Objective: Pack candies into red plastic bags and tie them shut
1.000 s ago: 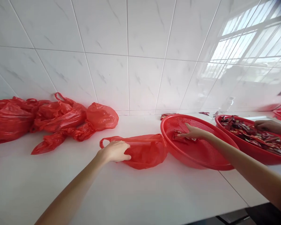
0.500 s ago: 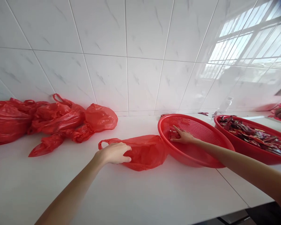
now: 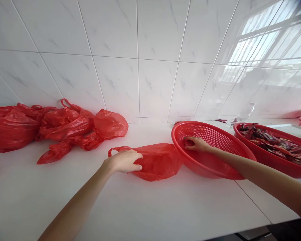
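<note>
My left hand (image 3: 125,161) is at the mouth of a red plastic bag (image 3: 163,164) lying on the counter. Its fingers and thumb curve at the bag's edge, keeping hold of it, and the bag's mouth gapes. To the right, my right hand (image 3: 198,144) reaches down inside a tilted red mesh basket (image 3: 213,134). The fingers there are curled round a small red packet (image 3: 188,142), mostly covered by the hand. The basket's near-left rim touches or nearly touches the bag.
Several red plastic bags (image 3: 67,125) lie in a heap at the left by the tiled wall. A second red basket (image 3: 263,154) full of dark red packets (image 3: 276,144) stands at the right. Behind it is a clear plastic bottle (image 3: 249,110). The white counter (image 3: 150,211) ends in front.
The fingers of my right hand, spread over the red packet before, have closed round it. My left hand stays at the bag. The view has shifted slightly; a hand at the far right has left view.
</note>
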The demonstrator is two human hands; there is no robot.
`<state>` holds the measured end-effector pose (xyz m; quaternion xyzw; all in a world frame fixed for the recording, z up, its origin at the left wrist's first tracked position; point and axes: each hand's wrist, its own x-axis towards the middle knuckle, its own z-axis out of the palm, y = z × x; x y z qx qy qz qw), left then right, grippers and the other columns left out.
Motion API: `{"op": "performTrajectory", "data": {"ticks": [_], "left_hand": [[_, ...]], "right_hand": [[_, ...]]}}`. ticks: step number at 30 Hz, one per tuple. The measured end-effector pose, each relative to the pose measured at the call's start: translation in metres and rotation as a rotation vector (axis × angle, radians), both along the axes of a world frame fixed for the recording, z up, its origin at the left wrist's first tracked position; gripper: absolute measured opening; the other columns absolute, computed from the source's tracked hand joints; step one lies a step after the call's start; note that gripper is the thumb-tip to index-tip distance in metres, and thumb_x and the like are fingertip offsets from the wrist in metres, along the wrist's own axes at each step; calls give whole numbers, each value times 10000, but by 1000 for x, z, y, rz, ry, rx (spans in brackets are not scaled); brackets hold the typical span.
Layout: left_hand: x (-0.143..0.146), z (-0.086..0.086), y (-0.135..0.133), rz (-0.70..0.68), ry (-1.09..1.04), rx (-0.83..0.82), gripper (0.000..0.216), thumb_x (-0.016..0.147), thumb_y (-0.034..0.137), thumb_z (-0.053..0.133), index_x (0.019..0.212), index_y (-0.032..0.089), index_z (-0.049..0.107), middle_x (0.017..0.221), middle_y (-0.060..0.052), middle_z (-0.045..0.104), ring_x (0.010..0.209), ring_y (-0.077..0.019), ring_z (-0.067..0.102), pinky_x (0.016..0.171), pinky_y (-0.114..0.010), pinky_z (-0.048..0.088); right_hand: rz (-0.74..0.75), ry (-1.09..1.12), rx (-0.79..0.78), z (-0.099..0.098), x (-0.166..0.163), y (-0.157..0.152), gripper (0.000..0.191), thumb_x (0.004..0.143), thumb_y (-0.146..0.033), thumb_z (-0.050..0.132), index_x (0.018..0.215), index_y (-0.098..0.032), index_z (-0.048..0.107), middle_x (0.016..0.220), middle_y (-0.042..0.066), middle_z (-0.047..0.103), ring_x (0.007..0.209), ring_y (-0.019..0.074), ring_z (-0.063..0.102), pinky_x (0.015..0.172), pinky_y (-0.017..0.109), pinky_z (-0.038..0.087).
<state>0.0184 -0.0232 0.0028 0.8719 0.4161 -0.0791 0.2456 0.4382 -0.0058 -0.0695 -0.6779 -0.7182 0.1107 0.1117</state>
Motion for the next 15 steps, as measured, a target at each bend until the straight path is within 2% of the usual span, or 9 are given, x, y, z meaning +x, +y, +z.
{"op": "performTrajectory", "data": {"ticks": [2,5,9,15], "left_hand": [[-1,1,-1,3,-15,0,325,797,453,510,992,239,658,883,-53,698,569,-191,589,553,-302,340],[-2,4,-2,15,-25,-4,334,795,457,505,1001,243,659,887,-51,701,589,-195,603,552,-293,342],[-4,6,-4,23,-70,1,320,775,450,521,978,254,672,863,-46,700,663,-222,632,563,-286,351],[-6,5,-3,26,-113,6,323,764,454,537,986,277,692,879,-31,705,739,-236,658,583,-282,365]], "right_hand": [[4,25,20,-1,3,1,442,775,-316,618,1204,-206,630,1174,103,661,1042,261,601,859,323,442],[-14,67,35,-2,8,6,338,674,-185,620,1009,-193,665,994,71,682,888,226,610,742,287,444],[-64,172,20,2,15,12,176,601,-169,627,771,-186,586,751,6,612,709,169,571,590,240,415],[-147,403,-86,26,28,9,206,706,-295,616,853,-189,519,607,-32,519,501,100,484,428,207,374]]}}
